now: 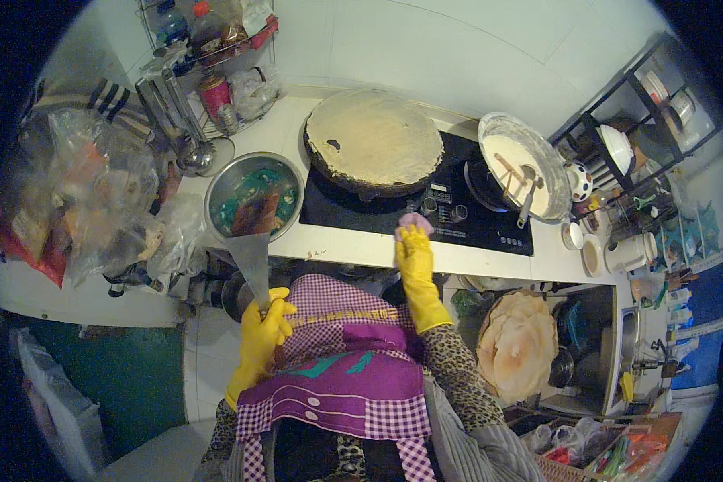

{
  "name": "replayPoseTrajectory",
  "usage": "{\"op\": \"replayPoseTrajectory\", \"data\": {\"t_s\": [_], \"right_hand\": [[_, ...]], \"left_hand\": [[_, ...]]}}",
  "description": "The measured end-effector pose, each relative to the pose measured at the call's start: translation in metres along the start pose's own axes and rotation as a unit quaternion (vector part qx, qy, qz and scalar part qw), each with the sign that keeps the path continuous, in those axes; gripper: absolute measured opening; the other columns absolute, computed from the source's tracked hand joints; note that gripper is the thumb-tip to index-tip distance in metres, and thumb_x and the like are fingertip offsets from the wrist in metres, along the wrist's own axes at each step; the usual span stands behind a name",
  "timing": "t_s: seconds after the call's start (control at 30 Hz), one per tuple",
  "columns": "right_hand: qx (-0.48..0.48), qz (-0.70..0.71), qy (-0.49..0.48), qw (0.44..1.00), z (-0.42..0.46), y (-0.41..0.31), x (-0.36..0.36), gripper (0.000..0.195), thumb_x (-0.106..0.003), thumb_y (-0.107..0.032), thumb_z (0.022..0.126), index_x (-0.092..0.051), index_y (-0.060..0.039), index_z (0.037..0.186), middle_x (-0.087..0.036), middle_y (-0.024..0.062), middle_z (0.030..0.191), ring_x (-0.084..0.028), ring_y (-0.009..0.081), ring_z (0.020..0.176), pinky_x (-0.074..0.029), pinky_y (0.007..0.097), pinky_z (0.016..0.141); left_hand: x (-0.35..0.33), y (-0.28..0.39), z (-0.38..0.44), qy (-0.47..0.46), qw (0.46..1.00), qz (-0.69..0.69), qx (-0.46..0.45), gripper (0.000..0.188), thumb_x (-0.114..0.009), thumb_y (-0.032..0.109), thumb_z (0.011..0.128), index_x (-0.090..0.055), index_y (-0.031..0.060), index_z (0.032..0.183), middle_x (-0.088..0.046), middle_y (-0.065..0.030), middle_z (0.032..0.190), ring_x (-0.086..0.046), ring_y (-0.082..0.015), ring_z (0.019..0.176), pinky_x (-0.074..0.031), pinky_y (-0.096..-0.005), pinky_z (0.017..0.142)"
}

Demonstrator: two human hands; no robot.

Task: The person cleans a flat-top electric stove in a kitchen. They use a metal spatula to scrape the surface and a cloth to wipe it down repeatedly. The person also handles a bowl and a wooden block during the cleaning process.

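My left hand (pixel 266 325), in a yellow rubber glove, grips the lower end of a wide, flat metal scraper (pixel 252 259); its far end reaches over a steel bowl (pixel 209 202) with green and brown contents. My right hand (pixel 419 265), also gloved, presses a pink cloth (pixel 414 225) at the front edge of the black induction cooktop (pixel 361 217). Behind it a large round griddle (pixel 361 190) carries a pale, thin pancake (pixel 376 135) with a small hole at its left. To the right, a batter basin (pixel 557 193) holds a wooden spreader (pixel 511 175) and a ladle (pixel 526 205).
Below the counter at the right lies a stack of thin pancakes (pixel 518 349). Plastic bags (pixel 108 193) crowd the left side, near a wire rack (pixel 217 60) with bottles. A black dish shelf (pixel 632 120) stands at the back right, with jars and a sink (pixel 628 337) farther right.
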State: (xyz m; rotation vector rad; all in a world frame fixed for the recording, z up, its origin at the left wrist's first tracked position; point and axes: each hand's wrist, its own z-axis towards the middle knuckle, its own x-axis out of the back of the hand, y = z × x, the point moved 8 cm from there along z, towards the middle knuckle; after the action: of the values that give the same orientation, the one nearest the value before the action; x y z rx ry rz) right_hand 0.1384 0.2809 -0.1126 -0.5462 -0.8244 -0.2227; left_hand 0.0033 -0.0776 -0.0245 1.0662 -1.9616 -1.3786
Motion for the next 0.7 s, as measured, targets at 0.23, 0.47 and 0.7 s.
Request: {"op": "replayPoseTrajectory", "data": {"t_s": [0.23,0.47,0.7], "right_hand": [[-0.037,0.247,-0.075,0.965,0.006,-0.046,0.008,0.036,-0.059,-0.015,0.097,-0.058,0.002,0.129,-0.062,0.02,0.128,-0.058,0.0322,0.12,-0.045,0.0413,0.104],[-0.151,0.021,0.17,0.974,-0.047,0.199,0.148,0.031,-0.051,-0.006,0.098,-0.059,-0.0006,0.128,-0.061,0.0143,0.131,-0.057,0.0275,0.123,-0.038,0.0386,0.112],[-0.056,-0.281,-0.041,0.957,-0.022,0.065,0.069,0.074,-0.069,-0.044,0.086,-0.046,0.0041,0.137,-0.04,0.0373,0.143,-0.033,0.0569,0.136,-0.022,0.0588,0.117]], "left_hand": [[0.025,-0.016,0.004,0.052,0.998,-0.034,0.015,0.025,-0.056,0.016,0.099,-0.065,0.0016,0.117,-0.069,-0.0099,0.076,-0.051,-0.0086,0.045,-0.038,-0.0229,0.04],[0.068,-0.037,0.016,0.122,0.987,-0.079,0.062,0.031,-0.06,0.029,0.098,-0.067,0.0027,0.112,-0.066,-0.0077,0.067,-0.05,-0.0098,0.042,-0.035,-0.0233,0.038],[0.093,-0.041,0.06,0.192,0.976,-0.107,0.001,0.056,-0.059,0.049,0.097,-0.062,-0.0028,0.117,-0.071,-0.0146,0.081,-0.053,-0.0107,0.045,-0.036,-0.0226,0.039]]}}
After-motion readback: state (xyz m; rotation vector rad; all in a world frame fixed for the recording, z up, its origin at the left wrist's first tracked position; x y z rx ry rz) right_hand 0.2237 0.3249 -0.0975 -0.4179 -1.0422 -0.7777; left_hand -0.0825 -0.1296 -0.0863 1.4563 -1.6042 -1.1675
